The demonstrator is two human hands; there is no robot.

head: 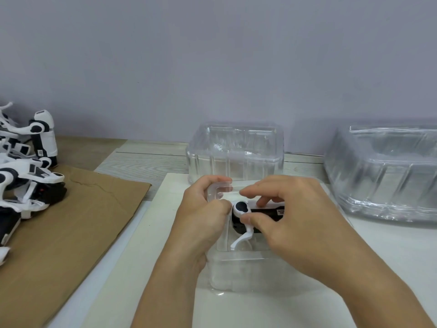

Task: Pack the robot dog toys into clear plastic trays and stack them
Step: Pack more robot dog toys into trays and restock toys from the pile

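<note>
Clear plastic tray [238,268] on the white worktop [146,268], robot dog toy [248,215] inside it, left hand [203,214] gripping the tray's far rim, right hand [290,216] pinching the toy, more robot dogs [26,166] far left on cardboard [71,228], empty trays [236,150] behind

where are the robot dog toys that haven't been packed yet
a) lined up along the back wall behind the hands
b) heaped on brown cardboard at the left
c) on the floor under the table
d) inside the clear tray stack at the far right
b: the unpacked robot dog toys lie in a heap on the brown cardboard at the left edge, apart from the clear trays.
</note>
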